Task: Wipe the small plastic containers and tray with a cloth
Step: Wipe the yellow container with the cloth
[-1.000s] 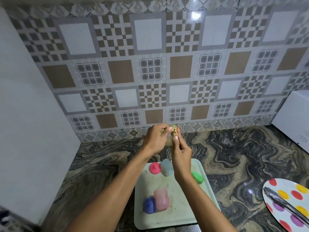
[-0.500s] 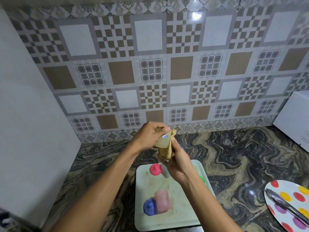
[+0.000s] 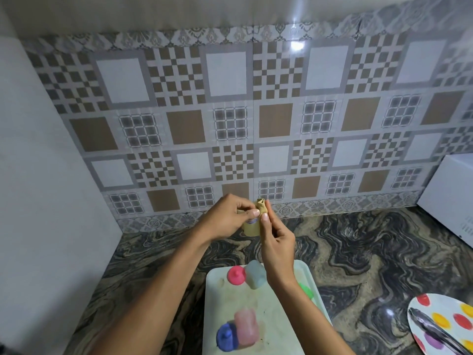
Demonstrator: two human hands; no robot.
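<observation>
- The desk [image 3: 358, 252], dark marbled stone, carries the pale tray [image 3: 268, 336] at about 6 o'clock in the view. If the container in hand slips, it would likely fall onto the tray or the hard stone and bounce or roll away.
- The spotted plate [image 3: 440, 326] with metal tongs [image 3: 432, 329] sits at 4 o'clock, well apart from the tray; a careless right elbow swing could nudge it.
- The tray shows smudges, so it looks not yet wiped. A pale blue container [image 3: 256, 274] with a pink cap [image 3: 236, 274] lies at its far end, a pink container [image 3: 245, 329] with a blue cap [image 3: 226, 338] at its near-left, and a green cap [image 3: 305, 290] peeks out at the right edge under the forearm.
- The left hand [image 3: 225, 219], raised above the tray toward 12 o'clock, is closed around a small yellowish container [image 3: 249, 228]; a loose grip on slick plastic is the main risk.
- The right hand [image 3: 277, 242] pinches the yellowish cloth [image 3: 262, 208] against that container, thumb up, wrist bent inward. The bunched cloth could slip out or miss parts of the surface.
</observation>
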